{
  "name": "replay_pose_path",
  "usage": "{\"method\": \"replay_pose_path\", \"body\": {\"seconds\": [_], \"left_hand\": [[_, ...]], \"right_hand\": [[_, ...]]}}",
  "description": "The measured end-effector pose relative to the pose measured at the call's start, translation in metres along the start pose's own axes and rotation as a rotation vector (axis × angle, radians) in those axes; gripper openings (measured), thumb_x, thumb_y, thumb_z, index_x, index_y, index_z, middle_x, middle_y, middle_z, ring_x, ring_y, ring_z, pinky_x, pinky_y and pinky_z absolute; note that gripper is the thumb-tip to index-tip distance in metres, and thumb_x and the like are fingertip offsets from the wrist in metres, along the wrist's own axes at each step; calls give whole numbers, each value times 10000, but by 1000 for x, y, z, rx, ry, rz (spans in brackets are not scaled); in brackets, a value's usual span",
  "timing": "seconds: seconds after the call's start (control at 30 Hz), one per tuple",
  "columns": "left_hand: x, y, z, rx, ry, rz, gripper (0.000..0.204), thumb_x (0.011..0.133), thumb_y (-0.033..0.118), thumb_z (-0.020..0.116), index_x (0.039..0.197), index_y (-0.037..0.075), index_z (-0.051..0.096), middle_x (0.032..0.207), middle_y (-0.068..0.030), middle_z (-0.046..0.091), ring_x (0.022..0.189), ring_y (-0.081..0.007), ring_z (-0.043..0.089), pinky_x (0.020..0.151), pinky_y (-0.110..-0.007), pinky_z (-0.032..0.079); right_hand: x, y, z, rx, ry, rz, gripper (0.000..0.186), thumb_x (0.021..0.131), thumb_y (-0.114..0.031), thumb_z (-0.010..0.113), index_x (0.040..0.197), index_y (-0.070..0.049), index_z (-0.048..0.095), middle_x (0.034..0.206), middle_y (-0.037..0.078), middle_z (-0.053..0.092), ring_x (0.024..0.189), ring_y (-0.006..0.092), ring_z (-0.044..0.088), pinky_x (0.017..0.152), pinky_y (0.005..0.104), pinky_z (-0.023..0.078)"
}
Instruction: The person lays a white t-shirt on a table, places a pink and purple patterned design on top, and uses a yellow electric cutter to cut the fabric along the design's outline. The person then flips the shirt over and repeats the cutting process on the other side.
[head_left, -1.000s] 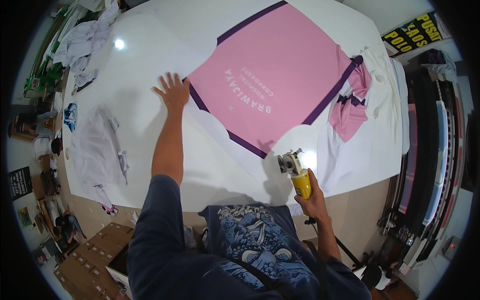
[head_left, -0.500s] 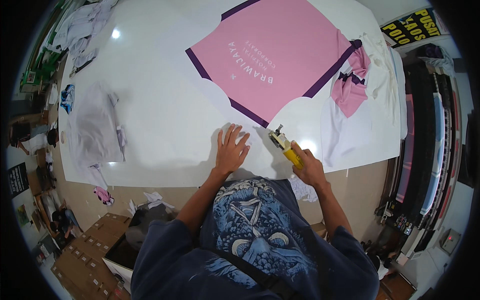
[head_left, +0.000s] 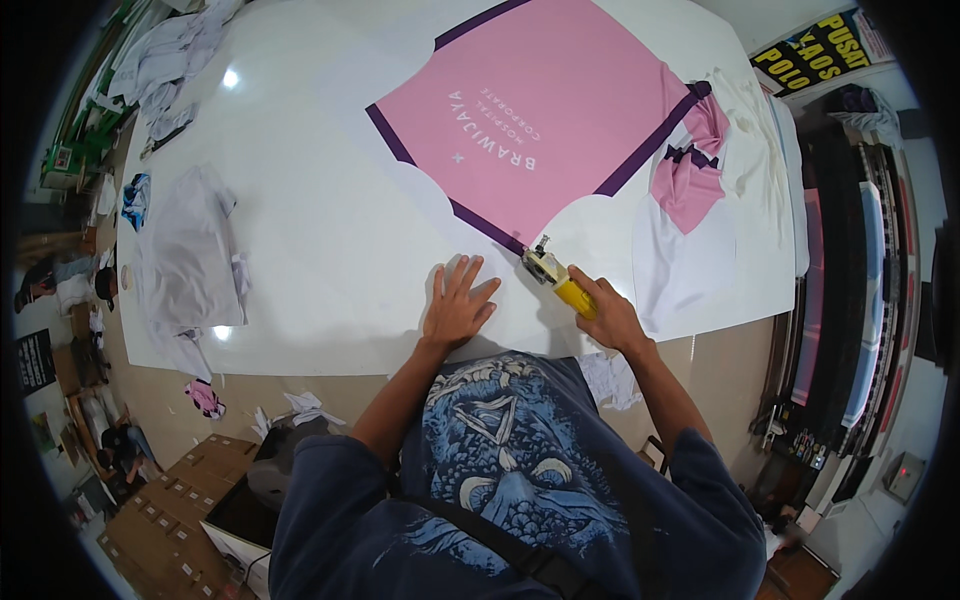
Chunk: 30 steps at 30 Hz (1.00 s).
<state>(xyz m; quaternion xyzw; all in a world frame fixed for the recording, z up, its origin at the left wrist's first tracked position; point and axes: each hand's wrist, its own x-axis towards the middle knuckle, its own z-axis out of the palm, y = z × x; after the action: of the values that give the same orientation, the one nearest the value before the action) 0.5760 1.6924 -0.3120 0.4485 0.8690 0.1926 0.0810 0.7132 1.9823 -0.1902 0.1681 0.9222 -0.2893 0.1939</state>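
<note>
My right hand point(head_left: 609, 314) grips the yellow handle of a handheld electric rotary fabric cutter point(head_left: 572, 294). The cutter's metal head is at the near corner of a pink fabric panel point(head_left: 570, 110) with dark purple edges and pale lettering. Whether the blade touches the cloth I cannot tell. My left hand point(head_left: 459, 305) lies flat with fingers spread, just below the panel's near purple edge, on the white fabric or table surface. White fabric borders the pink shape along its curved cut-outs.
Crumpled pink and white cloth point(head_left: 688, 190) lies on the white table point(head_left: 330, 330) to the right. Grey-white fabric point(head_left: 190, 250) rests at the left, with more white cloth point(head_left: 165, 60) at the far left. Cardboard boxes point(head_left: 170, 510) stand on the floor at lower left.
My right hand has moved the cutter slightly left and up, bringing its head to the panel's near corner. My left hand stays flat, almost in the same place.
</note>
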Motion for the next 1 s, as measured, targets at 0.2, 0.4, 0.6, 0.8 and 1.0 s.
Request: {"method": "replay_pose_path", "body": {"seconds": [0.2, 0.4, 0.6, 0.8, 1.0], "left_hand": [[-1, 0, 0, -20, 44, 19, 462, 1042, 440, 604, 1479, 292, 626, 1715, -115, 360, 1609, -337, 264, 1255, -695, 198], [0, 1, -4, -60, 8, -12, 442, 1036, 430, 617, 1450, 279, 646, 1706, -116, 373, 1606, -339, 269, 1248, -687, 226], [0, 1, -5, -82, 72, 34, 422, 1026, 408, 641, 1425, 271, 657, 1683, -117, 403, 1591, -345, 295, 1238, -678, 249], [0, 2, -4, -53, 57, 44, 420, 1027, 411, 638, 1421, 268, 662, 1679, -117, 404, 1591, -345, 294, 1239, -677, 250], [0, 2, -3, -58, 46, 39, 419, 1031, 408, 630, 1425, 271, 659, 1685, -119, 394, 1593, -346, 288, 1239, -684, 247]], "right_hand": [[7, 0, -4, 3, -6, -50, 948, 818, -141, 766, 1665, -322, 379, 1142, 193, 636, 996, 428, 694, 909, 487, 579], [3, 3, -9, -13, -46, -18, 940, 828, -147, 754, 1666, -338, 372, 1173, 193, 636, 1034, 420, 694, 927, 485, 577], [-4, 7, -3, -22, -53, 14, 924, 840, -163, 741, 1662, -351, 362, 1225, 191, 634, 1070, 424, 695, 940, 492, 582], [4, 3, -2, 6, -9, -34, 920, 827, -146, 746, 1653, -334, 388, 1170, 186, 636, 1031, 424, 693, 921, 488, 581], [13, -10, -6, 3, -11, -29, 916, 812, -121, 759, 1644, -299, 421, 1133, 179, 643, 1002, 414, 689, 909, 468, 572]]}}
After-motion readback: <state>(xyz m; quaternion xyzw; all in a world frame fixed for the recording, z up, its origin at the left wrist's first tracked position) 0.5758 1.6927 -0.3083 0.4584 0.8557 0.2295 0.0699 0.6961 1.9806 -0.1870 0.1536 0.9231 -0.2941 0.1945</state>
